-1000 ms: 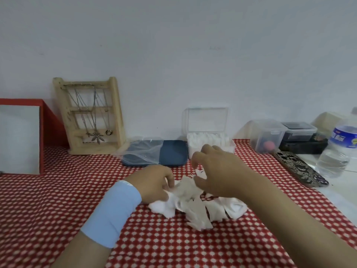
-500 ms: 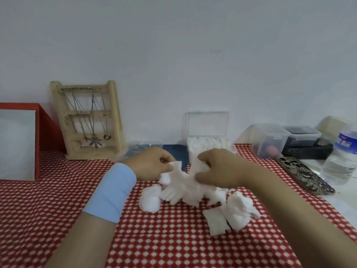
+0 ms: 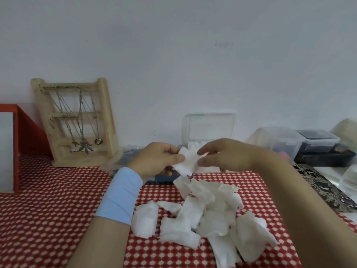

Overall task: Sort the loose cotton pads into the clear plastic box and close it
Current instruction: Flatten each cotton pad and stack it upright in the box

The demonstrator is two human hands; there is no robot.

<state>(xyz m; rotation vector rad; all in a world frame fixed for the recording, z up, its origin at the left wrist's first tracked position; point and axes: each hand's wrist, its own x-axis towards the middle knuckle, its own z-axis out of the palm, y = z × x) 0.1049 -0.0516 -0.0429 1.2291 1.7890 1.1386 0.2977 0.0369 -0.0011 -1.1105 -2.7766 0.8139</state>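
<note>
Left hand [image 3: 156, 161] and right hand [image 3: 224, 155] raised above the surface [image 3: 48, 209], facing each other. Left fingers [image 3: 176, 157] pinch a cotton pad [image 3: 186, 161] by its left edge; right thumb and forefinger nip its right edge. Loose pile of pads [image 3: 202, 215] lies on the red checked cloth below the hands. Clear box [image 3: 209, 130] stands behind the hands against the wall, lid upright and open, white pads inside. Blue wristband [image 3: 120, 194] on left wrist.
</note>
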